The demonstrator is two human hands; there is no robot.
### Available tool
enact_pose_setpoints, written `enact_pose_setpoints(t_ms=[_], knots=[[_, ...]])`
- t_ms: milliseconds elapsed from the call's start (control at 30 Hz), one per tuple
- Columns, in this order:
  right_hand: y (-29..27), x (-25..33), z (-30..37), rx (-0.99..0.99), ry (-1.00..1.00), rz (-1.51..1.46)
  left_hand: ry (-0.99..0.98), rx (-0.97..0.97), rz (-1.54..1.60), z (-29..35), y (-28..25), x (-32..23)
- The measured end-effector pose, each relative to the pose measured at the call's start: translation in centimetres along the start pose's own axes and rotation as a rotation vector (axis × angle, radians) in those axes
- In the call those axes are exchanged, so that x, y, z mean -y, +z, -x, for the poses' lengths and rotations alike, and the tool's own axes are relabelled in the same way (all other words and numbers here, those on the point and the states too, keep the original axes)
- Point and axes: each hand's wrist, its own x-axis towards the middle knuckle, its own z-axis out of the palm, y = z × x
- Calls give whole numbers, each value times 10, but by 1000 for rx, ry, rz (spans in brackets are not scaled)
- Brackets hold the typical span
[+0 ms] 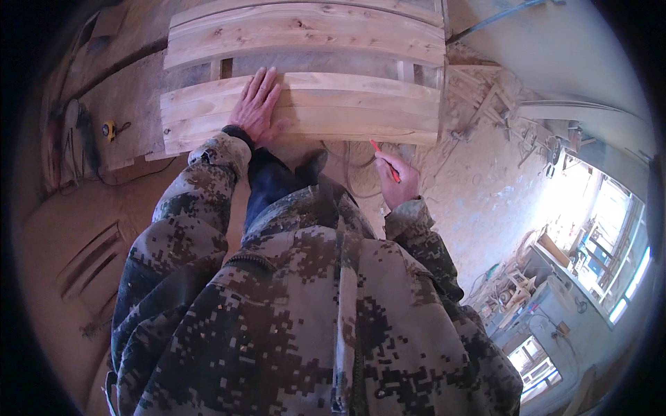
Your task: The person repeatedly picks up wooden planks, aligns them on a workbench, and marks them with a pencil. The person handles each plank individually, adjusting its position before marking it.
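My left hand rests flat on the near panel of pale wooden boards, with its fingers stretched out and pointing away from me. In my closed right hand is a slim red pencil, its tip pointing up toward the panel's near edge, toward the right end. Whether the tip touches the wood I cannot tell. Beyond a gap lies another panel of pale boards. Small crosspieces show in the gap between the two.
A yellow tape measure lies on the work surface at the left. Scrap wood strips are heaped on the floor at the right. A cluttered bench stands near bright windows. Cords or hoses run below the panel.
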Motion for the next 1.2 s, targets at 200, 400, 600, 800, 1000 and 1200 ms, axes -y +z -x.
enact_pose_setpoints(t_ms=[200, 400, 600, 800, 1000, 1200], knots=[[21, 15, 6, -23, 28, -43, 33, 145, 33, 38, -10, -8], [42, 17, -13, -34, -19, 67, 62, 59, -3, 50, -2, 1], [40, 8, -17, -44, -92, 154, 39, 25, 50, 57, 0, 0], [33, 3, -26, -32, -161, 234, 29, -28, 59, 61, 2, -1], [26, 7, -31, -9, -111, 312, 16, -45, -36, 64, 11, 2], [11, -10, 4, 192, 195, 187, -18, -50, -51, 64, 13, -2]])
